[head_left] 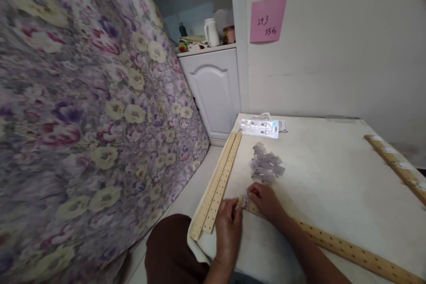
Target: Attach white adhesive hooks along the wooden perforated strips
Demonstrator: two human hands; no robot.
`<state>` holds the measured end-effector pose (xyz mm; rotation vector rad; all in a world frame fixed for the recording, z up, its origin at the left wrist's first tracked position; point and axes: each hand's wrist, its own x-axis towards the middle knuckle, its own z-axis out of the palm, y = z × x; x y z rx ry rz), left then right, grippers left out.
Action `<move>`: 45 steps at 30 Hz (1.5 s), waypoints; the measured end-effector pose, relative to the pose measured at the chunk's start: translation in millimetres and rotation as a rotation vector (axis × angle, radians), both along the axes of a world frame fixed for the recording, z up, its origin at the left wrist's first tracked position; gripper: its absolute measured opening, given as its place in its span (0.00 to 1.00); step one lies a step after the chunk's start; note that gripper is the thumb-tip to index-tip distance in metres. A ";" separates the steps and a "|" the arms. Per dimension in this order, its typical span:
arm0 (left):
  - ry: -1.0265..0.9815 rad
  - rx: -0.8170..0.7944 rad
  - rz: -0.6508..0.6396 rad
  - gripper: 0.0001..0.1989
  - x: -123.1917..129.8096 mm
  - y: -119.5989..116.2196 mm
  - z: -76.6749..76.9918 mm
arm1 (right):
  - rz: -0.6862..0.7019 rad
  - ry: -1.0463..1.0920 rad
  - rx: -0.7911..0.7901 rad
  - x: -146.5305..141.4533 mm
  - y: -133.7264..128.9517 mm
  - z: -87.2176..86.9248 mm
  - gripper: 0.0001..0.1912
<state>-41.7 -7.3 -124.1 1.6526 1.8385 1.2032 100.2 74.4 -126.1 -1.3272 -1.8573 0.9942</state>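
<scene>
A long wooden strip with holes [349, 247] runs from between my hands toward the lower right. Small shiny clear pieces [244, 202] sit at its left end. My left hand [229, 224] is closed, thumb and fingertips pressed against that end; exactly what they pinch is too small to make out. Over the strip, just to the right, my right hand [266, 200] is closed in a pinch, and whatever lies between its fingertips is hidden. Beyond my hands lies a pile of small greyish translucent packets [266, 164].
Two pale perforated wooden strips [218, 186] lie along the table's left edge. Clear plastic packaging [258, 128] lies at the back. Another wooden strip with white round pieces [392, 162] lies at the right. A floral curtain [100, 120] hangs at the left, beside a white cabinet [216, 91].
</scene>
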 end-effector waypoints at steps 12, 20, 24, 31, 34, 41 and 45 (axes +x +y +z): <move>0.012 0.013 0.009 0.07 0.8 0.0 -0.8 | 0.012 0.027 -0.004 1.2 0.6 -3.4 0.06; 0.008 0.010 0.004 0.07 1.1 0.0 0.8 | 0.010 0.006 -0.001 1.5 0.4 -1.8 0.06; 0.001 0.004 -0.004 0.07 0.1 -0.3 -0.3 | 0.006 0.002 -0.014 1.2 0.1 -0.1 0.06; -0.064 0.041 -0.030 0.09 -0.5 -0.5 -2.8 | 0.002 0.007 -0.008 0.7 0.3 -0.4 0.07; -0.093 0.050 -0.048 0.08 1.3 0.2 -2.6 | 0.002 0.006 -0.004 0.8 0.2 -1.3 0.07; -0.085 0.044 -0.023 0.08 1.4 1.6 -5.3 | 0.009 0.027 -0.004 1.0 -0.1 -2.0 0.07; -0.077 0.056 -0.036 0.08 0.9 1.2 -4.0 | 0.006 0.019 -0.007 1.0 0.0 -1.6 0.07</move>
